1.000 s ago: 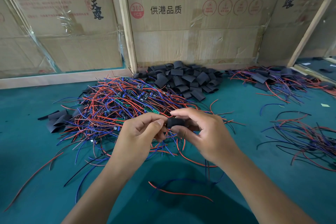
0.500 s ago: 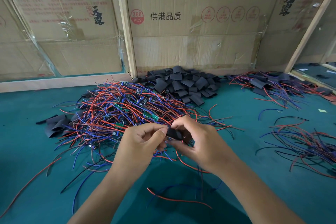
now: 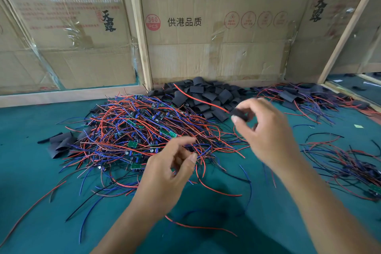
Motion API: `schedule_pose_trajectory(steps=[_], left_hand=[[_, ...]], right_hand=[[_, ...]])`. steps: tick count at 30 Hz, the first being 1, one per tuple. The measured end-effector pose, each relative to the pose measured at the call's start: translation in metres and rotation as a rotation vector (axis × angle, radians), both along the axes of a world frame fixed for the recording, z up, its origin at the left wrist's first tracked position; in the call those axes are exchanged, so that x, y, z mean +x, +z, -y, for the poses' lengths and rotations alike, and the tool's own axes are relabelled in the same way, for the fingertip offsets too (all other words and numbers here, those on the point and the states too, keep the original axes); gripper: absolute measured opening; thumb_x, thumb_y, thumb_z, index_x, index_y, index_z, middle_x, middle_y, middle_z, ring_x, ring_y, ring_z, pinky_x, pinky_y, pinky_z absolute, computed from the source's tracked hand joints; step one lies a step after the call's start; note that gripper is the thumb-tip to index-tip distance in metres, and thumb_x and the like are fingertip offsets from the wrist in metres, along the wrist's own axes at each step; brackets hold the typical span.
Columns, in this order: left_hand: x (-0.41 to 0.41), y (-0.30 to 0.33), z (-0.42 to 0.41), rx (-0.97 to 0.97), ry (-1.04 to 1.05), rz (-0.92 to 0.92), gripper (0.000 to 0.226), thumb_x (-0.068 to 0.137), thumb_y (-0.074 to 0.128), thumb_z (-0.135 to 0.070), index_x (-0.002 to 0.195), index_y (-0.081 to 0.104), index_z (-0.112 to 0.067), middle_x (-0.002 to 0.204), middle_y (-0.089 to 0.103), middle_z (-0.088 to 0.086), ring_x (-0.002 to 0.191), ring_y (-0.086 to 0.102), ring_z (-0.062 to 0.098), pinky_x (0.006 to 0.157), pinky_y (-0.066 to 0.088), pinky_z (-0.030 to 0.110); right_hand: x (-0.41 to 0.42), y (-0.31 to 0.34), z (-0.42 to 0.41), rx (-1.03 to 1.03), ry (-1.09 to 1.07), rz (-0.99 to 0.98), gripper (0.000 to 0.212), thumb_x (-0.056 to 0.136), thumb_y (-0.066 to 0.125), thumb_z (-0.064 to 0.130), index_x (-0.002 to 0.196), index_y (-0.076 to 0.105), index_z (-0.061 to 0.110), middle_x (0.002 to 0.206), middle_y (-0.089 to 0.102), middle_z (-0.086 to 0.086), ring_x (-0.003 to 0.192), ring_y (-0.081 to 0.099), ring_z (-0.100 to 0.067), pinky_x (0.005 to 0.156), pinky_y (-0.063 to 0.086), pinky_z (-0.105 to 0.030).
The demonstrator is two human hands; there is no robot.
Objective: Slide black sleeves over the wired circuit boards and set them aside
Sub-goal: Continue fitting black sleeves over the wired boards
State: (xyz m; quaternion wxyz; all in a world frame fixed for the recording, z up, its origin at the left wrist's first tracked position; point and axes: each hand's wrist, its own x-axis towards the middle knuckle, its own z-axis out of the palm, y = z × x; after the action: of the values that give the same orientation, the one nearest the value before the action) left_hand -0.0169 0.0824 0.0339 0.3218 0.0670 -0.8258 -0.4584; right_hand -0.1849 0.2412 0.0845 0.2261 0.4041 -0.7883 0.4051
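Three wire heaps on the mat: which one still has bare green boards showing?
The big central heap, ahead of the left hand. Green boards show among its wires; the far-right heap shows black sleeves, and the near-right heap mostly dark wires.

Red, blue and black wires (image 3: 132, 130) with green boards (image 3: 132, 143), black sleeves (image 3: 206, 93), teal tabletop (image 3: 26, 171).

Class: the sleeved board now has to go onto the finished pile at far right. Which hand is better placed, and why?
Right. The right hand already pinches the sleeved board, raised toward the finished pile. The left hand holds nothing, nearer the unsleeved wire heap.
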Motion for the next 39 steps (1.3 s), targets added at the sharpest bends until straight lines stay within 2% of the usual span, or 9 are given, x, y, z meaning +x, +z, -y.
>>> schedule_pose_trajectory(steps=[4,8,13,17,21,27,33,37,39], left_hand=[[-0.001,-0.003,0.000,-0.276,0.034,0.076,0.016,0.092,0.059,-0.029,0.104,0.069,-0.030,0.085,0.062,-0.016,0.073,0.056,0.004,0.068,0.038,0.008],[-0.002,0.001,-0.002,-0.354,0.012,0.067,0.017,0.093,0.054,-0.030,0.095,0.070,-0.023,0.085,0.061,-0.015,0.078,0.056,0.000,0.070,0.038,0.007],[-0.002,-0.003,0.002,-0.347,0.032,0.086,0.011,0.093,0.058,-0.026,0.088,0.067,-0.023,0.079,0.058,-0.013,0.071,0.055,0.009,0.063,0.042,0.019],[-0.003,-0.007,0.005,-0.355,0.099,0.113,0.013,0.091,0.056,-0.028,0.082,0.065,-0.026,0.073,0.051,-0.022,0.061,0.045,0.003,0.058,0.032,0.014],[-0.003,-0.011,0.004,-0.374,0.064,0.159,0.014,0.092,0.056,-0.029,0.080,0.064,-0.027,0.071,0.050,-0.021,0.062,0.045,0.002,0.057,0.032,0.017],[-0.002,-0.010,0.004,-0.375,0.064,0.171,0.014,0.093,0.056,-0.029,0.080,0.063,-0.028,0.072,0.049,-0.024,0.063,0.045,0.002,0.058,0.034,0.020],[-0.002,-0.007,0.001,-0.382,0.049,0.185,0.021,0.094,0.052,-0.034,0.082,0.065,-0.024,0.073,0.052,-0.015,0.066,0.046,0.008,0.061,0.040,0.027],[-0.002,-0.007,-0.001,-0.379,0.048,0.176,0.016,0.097,0.059,-0.025,0.082,0.065,-0.023,0.073,0.052,-0.011,0.065,0.049,0.012,0.061,0.044,0.035],[-0.002,-0.007,-0.001,-0.372,0.044,0.181,0.016,0.097,0.061,-0.023,0.082,0.064,-0.023,0.073,0.053,-0.011,0.065,0.050,0.014,0.062,0.045,0.038]], right_hand=[[-0.040,0.027,-0.020,0.162,-0.131,-0.143,0.013,0.085,0.069,0.020,0.093,0.061,0.013,0.089,0.059,-0.003,0.077,0.059,-0.030,0.069,0.051,-0.043],[-0.112,0.049,-0.031,0.398,-0.349,-0.291,0.021,0.088,0.070,0.021,0.101,0.059,0.008,0.097,0.057,-0.016,0.082,0.061,-0.041,0.065,0.052,-0.047],[-0.186,0.052,-0.031,0.634,-0.693,-0.199,0.059,0.082,0.079,0.032,0.123,0.050,0.001,0.119,0.054,-0.026,0.113,0.052,-0.043,0.090,0.045,-0.054],[-0.180,0.008,0.011,0.822,-0.465,-0.047,0.033,0.094,0.062,0.038,0.118,0.059,0.015,0.119,0.062,-0.014,0.111,0.061,-0.034,0.091,0.045,-0.045],[-0.167,-0.033,0.059,0.767,-0.331,0.114,0.019,0.097,0.056,0.031,0.104,0.067,0.018,0.115,0.064,-0.011,0.107,0.062,-0.034,0.084,0.050,-0.039],[-0.179,-0.044,0.081,0.870,-0.226,0.188,0.026,0.097,0.054,0.023,0.101,0.070,0.003,0.130,0.059,-0.017,0.122,0.054,-0.035,0.099,0.048,-0.044],[-0.187,-0.051,0.071,0.885,-0.181,0.183,0.043,0.099,0.053,0.031,0.128,0.059,-0.001,0.133,0.059,-0.020,0.120,0.056,-0.039,0.100,0.047,-0.046],[-0.192,-0.054,0.066,0.721,-0.198,0.187,0.041,0.096,0.061,0.028,0.130,0.061,0.004,0.153,0.041,-0.019,0.139,0.041,-0.032,0.109,0.033,-0.035],[-0.195,-0.052,0.065,0.773,-0.208,0.246,0.052,0.098,0.058,0.035,0.140,0.053,0.005,0.161,0.029,-0.015,0.146,0.031,-0.031,0.112,0.029,-0.034]])
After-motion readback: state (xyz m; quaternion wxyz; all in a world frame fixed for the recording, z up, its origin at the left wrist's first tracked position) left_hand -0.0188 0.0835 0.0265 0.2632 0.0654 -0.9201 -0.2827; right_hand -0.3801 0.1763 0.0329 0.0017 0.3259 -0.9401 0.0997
